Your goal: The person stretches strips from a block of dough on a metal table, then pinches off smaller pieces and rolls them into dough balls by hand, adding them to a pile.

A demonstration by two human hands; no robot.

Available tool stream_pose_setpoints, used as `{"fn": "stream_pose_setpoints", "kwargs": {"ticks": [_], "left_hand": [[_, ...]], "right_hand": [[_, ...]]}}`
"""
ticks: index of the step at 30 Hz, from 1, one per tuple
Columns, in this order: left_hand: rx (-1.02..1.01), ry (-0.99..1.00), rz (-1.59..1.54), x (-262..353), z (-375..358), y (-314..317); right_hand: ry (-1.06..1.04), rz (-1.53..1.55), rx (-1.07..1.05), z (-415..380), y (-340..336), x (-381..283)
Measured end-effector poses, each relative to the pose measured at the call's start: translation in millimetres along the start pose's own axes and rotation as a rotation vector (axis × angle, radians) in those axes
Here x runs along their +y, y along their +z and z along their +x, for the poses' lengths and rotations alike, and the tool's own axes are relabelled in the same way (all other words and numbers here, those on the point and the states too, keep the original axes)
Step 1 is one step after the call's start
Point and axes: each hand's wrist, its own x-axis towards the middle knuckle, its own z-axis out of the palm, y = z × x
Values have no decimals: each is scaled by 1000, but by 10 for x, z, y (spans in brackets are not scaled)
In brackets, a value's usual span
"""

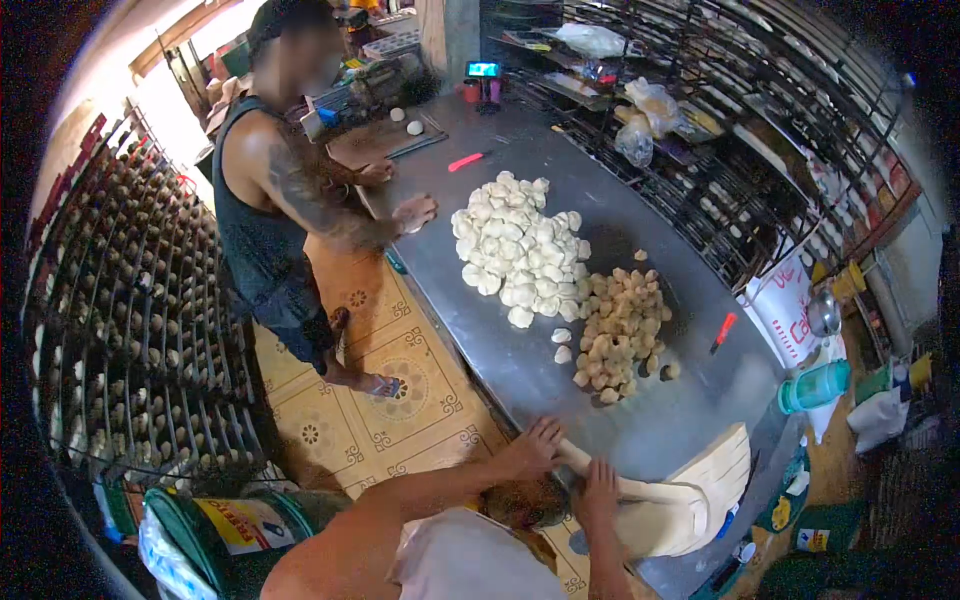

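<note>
Both my hands are on a long strip of pale dough (640,489) at the near edge of the metal table (480,345). My left hand (533,449) has its fingers curled over the strip's far-left end. A little to the right, my right hand (598,491) grips the same strip, its fingers partly hidden. The strip runs into a wide, layered slab of dough (705,475) at the table's right corner. Beyond my hands lie a heap of brownish dough pieces (622,325) and a larger pile of white dough balls (520,240).
A co-worker (270,170) stands at the table's left side, hands on its surface. Red-handled tools (724,332) lie on the table. A teal container (815,387) stands by the right edge. Racks (140,300) line the left; more shelving (700,150) lines the back right.
</note>
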Motion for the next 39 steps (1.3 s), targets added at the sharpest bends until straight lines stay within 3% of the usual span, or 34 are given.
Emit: {"fn": "stream_pose_setpoints", "kwargs": {"ticks": [1,4,5,8,9,12,13,16,20,24,29,33,35,36,38,39], "left_hand": [[-1,8,-4,-53,-54,-97],[-367,52,-152,-172,6,-375],[-359,55,-143,-140,99,-478],[-428,-405,-428,210,311,-867],[-416,-418,-419,255,272,-851],[112,-532,-672,484,46,-664],[114,-546,-665,578,-21,-676],[-94,-838,-507,814,-161,-733],[44,-903,-342,1167,-75,-727],[-79,-834,-320,1254,48,-1034],[-86,-836,-424,1307,28,-951],[-35,-784,-353,978,-15,-561],[110,-725,-203,763,156,-421],[139,-791,-215,574,216,-360],[160,-852,-239,443,346,-390],[283,-704,-260,442,436,-532]], "right_hand": [[8,-2,2,-9,-86,-100],[297,207,-147,103,-346,-270],[291,208,-136,182,-307,-280],[-41,160,-155,507,96,-215],[-60,162,-152,543,177,-157],[-83,809,-397,481,273,138],[-91,816,-407,377,146,122],[-342,558,5,193,-752,-360],[-115,719,-227,262,-600,-539],[-166,532,-316,295,-700,-453],[-137,454,-321,177,-701,-370],[-109,347,-309,176,-572,-373],[-231,447,-231,232,-810,-439],[-290,499,-197,241,-863,-483],[-234,542,-137,349,-790,-552],[-194,586,-55,456,-756,-544]]}}
